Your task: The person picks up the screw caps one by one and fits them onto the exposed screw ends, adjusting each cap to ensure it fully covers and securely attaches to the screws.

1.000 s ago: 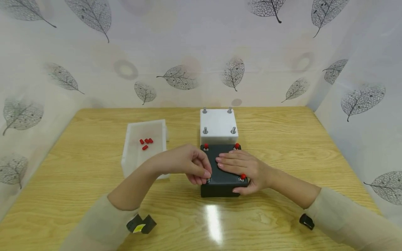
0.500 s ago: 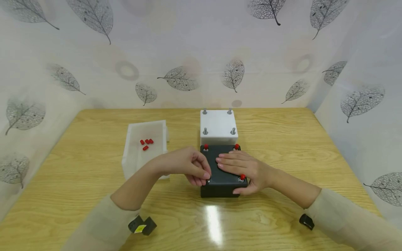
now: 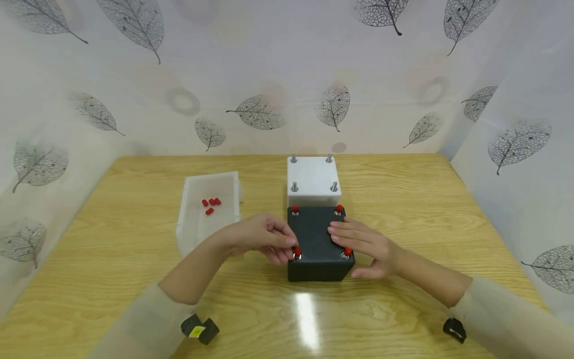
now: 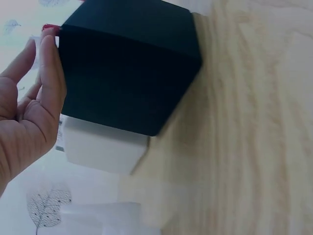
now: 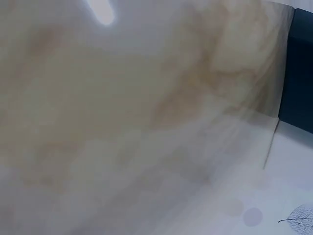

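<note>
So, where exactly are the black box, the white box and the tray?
Black box (image 3: 313, 236): head view, bare middle of its top.
White box (image 3: 313, 175): head view, middle of its top.
Tray (image 3: 214, 187): head view, a bare patch of its floor.

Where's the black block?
Near the middle of the head view: the black block is just in front of the white block, with the right hand over its right side.

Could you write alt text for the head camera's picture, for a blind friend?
A person's left hand is at the near-left one of four red caps on a black box; the right hand lies over its right side. Behind stands a white box with four metal bolts; to the left, a white tray holds four loose red pieces.
</note>
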Motion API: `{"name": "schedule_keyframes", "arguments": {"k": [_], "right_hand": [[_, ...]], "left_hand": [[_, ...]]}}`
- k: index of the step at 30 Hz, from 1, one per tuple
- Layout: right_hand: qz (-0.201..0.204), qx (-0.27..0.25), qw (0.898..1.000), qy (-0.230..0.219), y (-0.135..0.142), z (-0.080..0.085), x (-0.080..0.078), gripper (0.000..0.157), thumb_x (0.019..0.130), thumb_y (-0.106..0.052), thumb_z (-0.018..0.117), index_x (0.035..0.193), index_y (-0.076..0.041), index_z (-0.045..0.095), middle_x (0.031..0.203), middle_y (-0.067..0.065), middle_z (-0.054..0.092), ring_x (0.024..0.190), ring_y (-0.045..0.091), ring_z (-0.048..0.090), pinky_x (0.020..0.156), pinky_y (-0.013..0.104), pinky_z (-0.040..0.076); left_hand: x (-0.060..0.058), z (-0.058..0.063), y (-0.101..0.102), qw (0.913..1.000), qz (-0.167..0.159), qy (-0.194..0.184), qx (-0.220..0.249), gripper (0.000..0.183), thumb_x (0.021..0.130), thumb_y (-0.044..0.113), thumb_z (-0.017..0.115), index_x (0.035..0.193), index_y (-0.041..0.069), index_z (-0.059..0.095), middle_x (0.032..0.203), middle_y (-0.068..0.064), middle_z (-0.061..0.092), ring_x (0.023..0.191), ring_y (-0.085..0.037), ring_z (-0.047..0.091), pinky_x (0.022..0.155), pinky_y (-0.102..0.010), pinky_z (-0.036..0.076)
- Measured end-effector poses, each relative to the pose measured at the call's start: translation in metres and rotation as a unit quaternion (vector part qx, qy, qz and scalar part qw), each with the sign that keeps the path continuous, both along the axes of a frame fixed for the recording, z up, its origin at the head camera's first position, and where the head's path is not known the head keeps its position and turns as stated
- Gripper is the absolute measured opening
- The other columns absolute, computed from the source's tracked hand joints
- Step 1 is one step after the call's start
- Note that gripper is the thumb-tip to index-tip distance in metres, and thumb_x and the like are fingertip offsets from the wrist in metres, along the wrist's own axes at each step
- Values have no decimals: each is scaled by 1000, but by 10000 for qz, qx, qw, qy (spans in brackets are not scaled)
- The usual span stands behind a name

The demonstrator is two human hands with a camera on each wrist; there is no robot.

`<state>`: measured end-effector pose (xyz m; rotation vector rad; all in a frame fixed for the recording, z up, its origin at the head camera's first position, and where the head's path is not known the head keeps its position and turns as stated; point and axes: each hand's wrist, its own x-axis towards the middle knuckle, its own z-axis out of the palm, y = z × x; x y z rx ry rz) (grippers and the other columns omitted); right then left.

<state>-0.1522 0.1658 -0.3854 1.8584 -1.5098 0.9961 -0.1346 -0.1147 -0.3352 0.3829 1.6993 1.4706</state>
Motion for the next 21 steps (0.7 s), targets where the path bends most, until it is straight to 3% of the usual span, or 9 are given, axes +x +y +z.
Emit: {"name": "schedule_keyframes", "arguments": {"k": [4,7,11,13,15,17,21], "right_hand": [[-176,-734,9971,-12,-2,7,9,46,98,-25,51,104,20,60,117,32,59,121,36,53,107,42,37],[-510,-1273,9899,-358,-2,4,16,40,97,-18,51,99,21,61,112,31,62,115,35,58,102,38,43],[-1243,-1520,9708,-1377,3,-7,26,34,96,-12,53,102,21,60,116,25,63,113,26,60,96,28,47],[-1762,-1480,9501,-2104,5,-11,33,28,95,-6,55,105,20,60,116,17,65,110,19,62,92,23,49],[-2296,-1314,9154,-3034,5,-10,41,23,94,-1,54,109,16,61,115,8,67,107,12,63,88,19,50],[-2804,-1147,8610,-4085,3,-4,47,23,94,0,53,112,12,62,113,1,68,102,8,64,83,18,52],[-3484,-784,7150,-6011,-4,16,53,33,96,-18,55,119,5,59,111,-4,68,95,3,65,78,24,55]], "left_hand": [[3,-6,-4,9984,496,-220,132,14,93,11,60,100,-1,63,81,-5,67,70,-13,64,68,-31,58],[7,-10,-5,9950,909,-338,220,9,93,9,58,99,2,62,82,-1,65,73,-13,63,74,-34,57],[14,-11,-3,9870,1509,-492,261,14,92,8,59,104,1,60,84,1,65,79,-13,63,84,-42,54],[18,-10,-1,9812,1818,-584,289,24,92,9,60,112,-3,57,91,-2,65,84,-15,63,87,-44,53],[22,-9,1,9744,2114,-701,308,35,92,9,60,123,-4,52,104,-6,64,91,-17,62,89,-45,52],[25,-9,3,9679,2350,-822,337,45,92,9,60,132,-4,46,117,-13,59,101,-21,59,91,-46,50],[27,-7,6,9606,2563,-1011,361,54,92,9,59,141,1,37,134,-20,47,118,-29,51,94,-50,47]]}}
